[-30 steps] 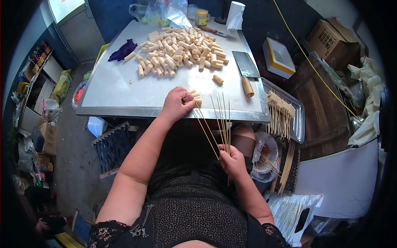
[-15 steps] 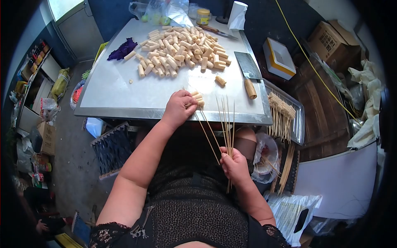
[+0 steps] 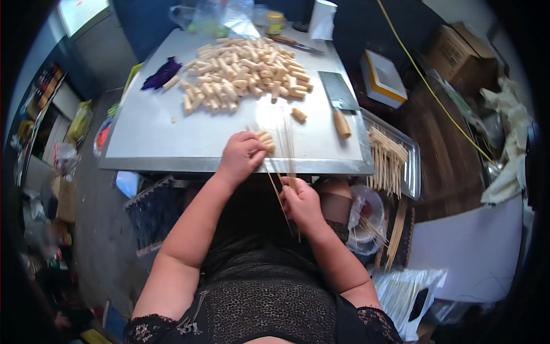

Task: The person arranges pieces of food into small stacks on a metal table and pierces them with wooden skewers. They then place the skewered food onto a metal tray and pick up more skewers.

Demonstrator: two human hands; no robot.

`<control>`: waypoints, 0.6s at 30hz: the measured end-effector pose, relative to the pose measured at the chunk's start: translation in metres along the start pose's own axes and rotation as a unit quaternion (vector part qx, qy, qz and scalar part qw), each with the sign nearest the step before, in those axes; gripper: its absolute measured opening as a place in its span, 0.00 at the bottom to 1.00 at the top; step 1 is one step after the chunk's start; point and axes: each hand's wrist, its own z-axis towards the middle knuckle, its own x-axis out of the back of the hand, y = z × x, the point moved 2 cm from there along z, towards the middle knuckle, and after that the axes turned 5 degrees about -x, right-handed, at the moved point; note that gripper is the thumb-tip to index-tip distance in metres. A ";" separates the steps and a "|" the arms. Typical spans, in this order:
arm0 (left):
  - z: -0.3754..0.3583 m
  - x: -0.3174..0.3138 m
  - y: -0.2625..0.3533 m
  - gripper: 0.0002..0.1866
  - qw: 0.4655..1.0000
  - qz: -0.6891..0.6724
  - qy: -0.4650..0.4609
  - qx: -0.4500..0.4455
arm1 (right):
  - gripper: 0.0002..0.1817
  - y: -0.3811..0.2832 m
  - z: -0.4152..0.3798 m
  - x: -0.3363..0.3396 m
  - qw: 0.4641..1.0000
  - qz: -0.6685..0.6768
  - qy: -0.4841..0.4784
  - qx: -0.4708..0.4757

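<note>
At the table's near edge, my left hand [image 3: 243, 155] is closed in a pinch on short, pale cylindrical food pieces [image 3: 266, 139] with thin sticks running down from them. Below and to the right, my right hand [image 3: 302, 203] wraps round a fanned bundle of thin bamboo skewers [image 3: 290, 149], blurred at their upper ends. The two hands are close, but whether they touch is hard to make out. Beyond them a large pile of pale cylindrical pieces [image 3: 246, 69] covers the table's far half. A single loose piece [image 3: 299, 114] lies nearer.
A cleaver [image 3: 338, 94] lies on the metal table [image 3: 189, 140] at right, and a knife [image 3: 301, 45] behind the pile. A purple cloth [image 3: 161, 74] lies left. Skewered pieces rest on a metal tray [image 3: 413, 172]. Below are a plastic-lined bucket [image 3: 375, 209] and more sticks [image 3: 396, 235].
My right hand has moved up and left with the skewer bundle, closer to my left hand. My left hand keeps its pinch on the pieces. The whole view has shifted slightly.
</note>
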 end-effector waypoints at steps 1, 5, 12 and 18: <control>-0.001 0.000 0.001 0.06 1.000 0.014 0.011 -0.001 | 0.16 0.004 -0.010 0.000 1.000 0.027 0.008 -0.010; 0.000 -0.004 0.013 0.06 1.000 0.013 0.003 0.016 | 0.20 0.012 -0.042 0.013 0.999 0.012 -0.033 -0.013; 0.013 0.008 0.008 0.20 0.994 0.097 0.044 -0.016 | 0.16 -0.015 -0.039 0.138 0.965 0.134 0.174 0.145; 0.009 -0.007 0.005 0.20 0.988 0.153 -0.025 0.001 | 0.13 0.090 0.114 0.379 0.863 -0.129 0.473 0.125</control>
